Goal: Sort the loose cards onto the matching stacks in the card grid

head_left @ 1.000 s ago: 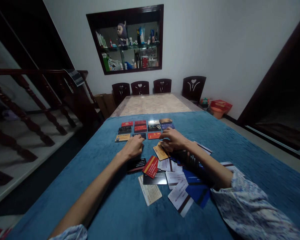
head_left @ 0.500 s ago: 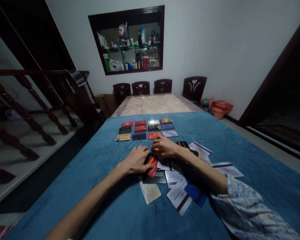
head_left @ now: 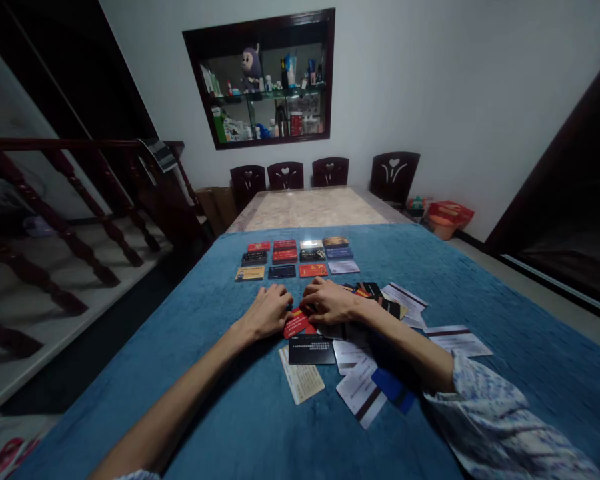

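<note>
My left hand and my right hand lie close together on the blue cloth, fingers curled. Both touch a red card that sits tilted between them. It is unclear which hand grips it. Under my right hand lies a loose heap of cards: a black card, a beige card, white cards with dark stripes and a blue one. Beyond my hands, a neat grid of cards is laid out in three rows.
A bare marble table top extends past the cloth, with several dark chairs behind it. A wall cabinet holds bottles and a plush toy. A wooden stair railing runs along the left. A red box sits on the floor at right.
Both hands drew back from the grid toward the heap. A white card now lies at the grid's right end. The red card moved up between my hands.
</note>
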The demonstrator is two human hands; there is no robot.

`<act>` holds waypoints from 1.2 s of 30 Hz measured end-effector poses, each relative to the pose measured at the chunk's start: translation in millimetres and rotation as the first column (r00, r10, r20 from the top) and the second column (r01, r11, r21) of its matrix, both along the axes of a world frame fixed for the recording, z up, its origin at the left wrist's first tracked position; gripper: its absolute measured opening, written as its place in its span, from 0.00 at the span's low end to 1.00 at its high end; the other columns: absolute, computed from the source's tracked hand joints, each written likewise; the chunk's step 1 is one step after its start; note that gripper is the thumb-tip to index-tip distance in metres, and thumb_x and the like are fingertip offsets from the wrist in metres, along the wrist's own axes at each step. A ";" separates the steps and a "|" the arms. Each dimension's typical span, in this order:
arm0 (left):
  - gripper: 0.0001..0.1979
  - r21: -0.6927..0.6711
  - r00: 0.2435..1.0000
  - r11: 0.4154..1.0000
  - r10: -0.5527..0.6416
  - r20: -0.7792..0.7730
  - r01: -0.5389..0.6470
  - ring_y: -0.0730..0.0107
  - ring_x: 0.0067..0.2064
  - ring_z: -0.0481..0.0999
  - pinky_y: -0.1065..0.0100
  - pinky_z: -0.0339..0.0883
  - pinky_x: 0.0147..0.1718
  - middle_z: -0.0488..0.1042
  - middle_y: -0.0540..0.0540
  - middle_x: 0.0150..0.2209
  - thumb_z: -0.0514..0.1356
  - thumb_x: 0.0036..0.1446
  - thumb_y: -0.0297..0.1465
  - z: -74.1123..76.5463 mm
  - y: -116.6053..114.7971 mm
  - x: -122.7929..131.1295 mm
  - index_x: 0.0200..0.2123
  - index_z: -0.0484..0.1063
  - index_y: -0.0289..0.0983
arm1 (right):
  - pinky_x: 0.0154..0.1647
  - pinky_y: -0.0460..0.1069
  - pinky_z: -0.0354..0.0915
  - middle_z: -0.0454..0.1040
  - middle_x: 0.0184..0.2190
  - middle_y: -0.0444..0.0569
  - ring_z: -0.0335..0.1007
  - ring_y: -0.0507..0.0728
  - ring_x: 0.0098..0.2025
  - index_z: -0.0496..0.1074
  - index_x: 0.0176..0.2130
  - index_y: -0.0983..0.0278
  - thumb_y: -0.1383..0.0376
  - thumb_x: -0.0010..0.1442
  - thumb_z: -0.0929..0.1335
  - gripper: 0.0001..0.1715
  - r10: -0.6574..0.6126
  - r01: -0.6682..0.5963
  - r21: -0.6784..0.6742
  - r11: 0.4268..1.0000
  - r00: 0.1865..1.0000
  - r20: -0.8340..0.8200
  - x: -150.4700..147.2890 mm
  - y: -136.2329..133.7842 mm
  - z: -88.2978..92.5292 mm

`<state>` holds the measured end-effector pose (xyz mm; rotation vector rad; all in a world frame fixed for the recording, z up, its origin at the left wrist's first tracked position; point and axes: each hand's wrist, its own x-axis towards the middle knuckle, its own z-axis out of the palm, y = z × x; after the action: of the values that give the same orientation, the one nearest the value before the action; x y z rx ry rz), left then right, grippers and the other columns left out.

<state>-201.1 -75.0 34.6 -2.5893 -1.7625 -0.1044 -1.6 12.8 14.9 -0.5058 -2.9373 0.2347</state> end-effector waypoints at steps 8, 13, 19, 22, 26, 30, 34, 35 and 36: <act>0.11 -0.009 0.994 0.996 -0.093 0.064 0.094 0.62 0.42 0.70 0.60 0.59 0.43 0.74 0.44 0.37 0.54 0.64 0.28 -5.4 -16.2 -3.2 0.34 0.76 0.37 | 0.45 0.58 0.61 0.74 0.47 0.55 0.61 0.65 0.49 0.77 0.49 0.60 0.53 0.57 0.72 0.23 0.023 -0.023 -0.003 1.000 1.000 -0.007 1.6 -0.3 -1.8; 0.10 0.035 0.972 0.994 -0.110 0.206 0.105 0.61 0.44 0.69 0.58 0.61 0.46 0.74 0.44 0.41 0.59 0.61 0.38 -6.4 -33.0 -8.8 0.38 0.76 0.38 | 0.44 0.57 0.61 0.74 0.45 0.55 0.61 0.63 0.48 0.77 0.49 0.61 0.51 0.59 0.70 0.23 0.047 -0.045 0.027 0.999 0.997 -0.056 1.7 0.4 -4.6; 0.10 0.095 0.957 0.983 -0.173 0.233 0.154 0.60 0.44 0.69 0.58 0.61 0.45 0.75 0.44 0.41 0.61 0.59 0.35 -9.3 -34.4 -15.3 0.43 0.76 0.39 | 0.43 0.55 0.60 0.76 0.41 0.54 0.62 0.61 0.45 0.79 0.43 0.63 0.49 0.61 0.69 0.21 0.109 -0.102 0.056 0.993 0.986 -0.124 2.3 2.3 -6.7; 0.09 0.148 0.952 0.972 -0.213 0.219 0.183 0.62 0.42 0.70 0.59 0.61 0.43 0.76 0.44 0.37 0.59 0.61 0.33 -13.8 -31.5 -18.6 0.41 0.77 0.39 | 0.44 0.55 0.60 0.77 0.37 0.53 0.63 0.59 0.42 0.80 0.40 0.63 0.50 0.63 0.68 0.21 0.138 -0.130 0.056 0.990 0.973 -0.184 1.9 2.7 -7.7; 0.10 0.227 0.935 0.954 -0.250 0.253 0.193 0.63 0.40 0.71 0.60 0.61 0.42 0.78 0.44 0.35 0.56 0.64 0.31 -20.6 -26.9 -24.5 0.39 0.78 0.37 | 0.46 0.53 0.60 0.77 0.33 0.51 0.65 0.57 0.39 0.79 0.40 0.64 0.53 0.67 0.65 0.20 0.178 -0.174 0.037 0.984 0.951 -0.254 0.9 2.8 -8.3; 0.11 0.290 0.916 0.943 -0.255 0.310 0.164 0.65 0.38 0.72 0.61 0.62 0.41 0.78 0.44 0.35 0.55 0.65 0.30 -24.7 -21.2 -31.1 0.40 0.78 0.37 | 0.46 0.53 0.60 0.77 0.32 0.51 0.65 0.56 0.38 0.79 0.39 0.64 0.56 0.70 0.62 0.20 0.164 -0.160 0.037 0.986 0.947 -0.276 -0.9 5.7 -11.5; 0.12 0.290 0.905 0.948 -0.233 0.356 0.130 0.67 0.35 0.72 0.64 0.64 0.38 0.78 0.46 0.32 0.54 0.66 0.30 -26.6 -16.4 -35.4 0.38 0.78 0.37 | 0.43 0.52 0.60 0.77 0.31 0.52 0.65 0.57 0.38 0.78 0.37 0.64 0.58 0.68 0.64 0.17 0.109 -0.102 0.039 0.994 0.955 -0.277 -2.7 9.0 -17.2; 0.12 0.286 0.901 0.951 -0.221 0.374 0.115 0.68 0.35 0.72 0.65 0.64 0.38 0.78 0.46 0.32 0.54 0.66 0.29 -27.3 -15.4 -36.1 0.38 0.78 0.37 | 0.43 0.52 0.61 0.77 0.32 0.52 0.65 0.57 0.38 0.77 0.37 0.65 0.60 0.68 0.65 0.15 0.094 -0.089 0.031 0.996 0.956 -0.277 -3.0 9.2 -18.3; 0.12 0.280 0.895 0.955 -0.208 0.394 0.099 0.68 0.34 0.72 0.65 0.65 0.37 0.78 0.46 0.32 0.54 0.65 0.29 -28.1 -14.6 -36.7 0.37 0.79 0.37 | 0.43 0.52 0.61 0.77 0.32 0.52 0.65 0.57 0.38 0.77 0.38 0.65 0.62 0.67 0.65 0.12 0.080 -0.078 0.021 0.997 0.958 -0.275 -3.2 9.2 -19.1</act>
<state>-237.8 -89.6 6.4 -2.6452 -1.5016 -0.8922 -4.8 22.0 -4.2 -0.3241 -2.6867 0.2754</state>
